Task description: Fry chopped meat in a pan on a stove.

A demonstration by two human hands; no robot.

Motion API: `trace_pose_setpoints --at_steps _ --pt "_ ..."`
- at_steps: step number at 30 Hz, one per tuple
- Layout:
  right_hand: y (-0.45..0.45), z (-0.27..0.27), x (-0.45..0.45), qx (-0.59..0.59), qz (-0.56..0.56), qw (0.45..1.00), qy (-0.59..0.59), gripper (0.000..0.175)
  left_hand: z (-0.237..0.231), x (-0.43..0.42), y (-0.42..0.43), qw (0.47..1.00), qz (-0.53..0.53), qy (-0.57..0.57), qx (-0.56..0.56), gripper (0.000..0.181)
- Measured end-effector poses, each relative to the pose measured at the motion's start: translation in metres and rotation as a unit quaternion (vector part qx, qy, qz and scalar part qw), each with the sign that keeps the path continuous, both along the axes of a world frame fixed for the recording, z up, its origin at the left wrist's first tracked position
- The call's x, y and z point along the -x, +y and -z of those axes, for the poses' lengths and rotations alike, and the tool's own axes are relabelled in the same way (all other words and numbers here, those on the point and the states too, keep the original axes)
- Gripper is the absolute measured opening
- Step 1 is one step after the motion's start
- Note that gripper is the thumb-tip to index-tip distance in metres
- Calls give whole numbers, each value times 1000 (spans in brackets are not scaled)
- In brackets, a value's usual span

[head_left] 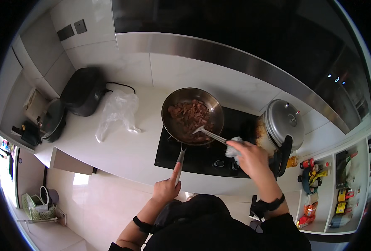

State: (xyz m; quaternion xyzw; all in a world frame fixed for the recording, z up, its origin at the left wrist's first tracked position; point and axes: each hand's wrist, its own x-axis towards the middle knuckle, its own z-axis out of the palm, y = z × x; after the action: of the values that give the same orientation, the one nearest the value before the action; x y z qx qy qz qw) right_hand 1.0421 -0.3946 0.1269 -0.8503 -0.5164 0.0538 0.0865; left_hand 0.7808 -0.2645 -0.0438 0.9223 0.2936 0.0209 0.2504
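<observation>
A metal frying pan (pixel 216 116) stands over the left part of the black glass gas hob (pixel 201 160), with browned pieces of meat (pixel 191 113) in it. My left hand (pixel 168 188) is closed around the pan's metal handle (pixel 181 157), its index finger laid along the top. My right hand (pixel 253 158) grips a metal spatula (pixel 215 136) whose blade rests among the meat near the pan's lower edge. A crumpled whitish cloth or tissue (pixel 234 147) is at the fingers of my right hand; whether it is held too, I cannot tell.
Right of the hob's middle stands an aluminium pressure cooker (pixel 284 122) with a black handle. A clear plastic bag (pixel 118 109) lies on the counter, left of the pan. Farther left are a black appliance (pixel 83 91) and a lidded pot (pixel 52 120). Shelves (pixel 329 194) hold bottles at right.
</observation>
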Motion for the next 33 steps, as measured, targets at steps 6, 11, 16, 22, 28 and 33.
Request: trace_pose_setpoints --at_steps 6,11,16,22,28,33 --pt "7 35 -8 -26 -6 999 -38 50 -3 -5 0 1000 12 4 -5 90" --pt "17 36 -6 -28 32 999 -32 53 -1 -2 2 1000 8 -15 -12 90" --pt "18 56 2 -40 -10 999 10 55 -1 -5 1 1000 10 -18 -13 90" --pt "-17 -3 -12 -39 -20 998 -35 54 0 -1 1 1000 1 -12 -6 89" --pt "2 29 -25 -20 23 999 -40 52 -1 -5 1 1000 11 -7 1 89" --pt "13 17 -23 -30 55 998 21 51 0 -2 1 1000 5 1 9 90"
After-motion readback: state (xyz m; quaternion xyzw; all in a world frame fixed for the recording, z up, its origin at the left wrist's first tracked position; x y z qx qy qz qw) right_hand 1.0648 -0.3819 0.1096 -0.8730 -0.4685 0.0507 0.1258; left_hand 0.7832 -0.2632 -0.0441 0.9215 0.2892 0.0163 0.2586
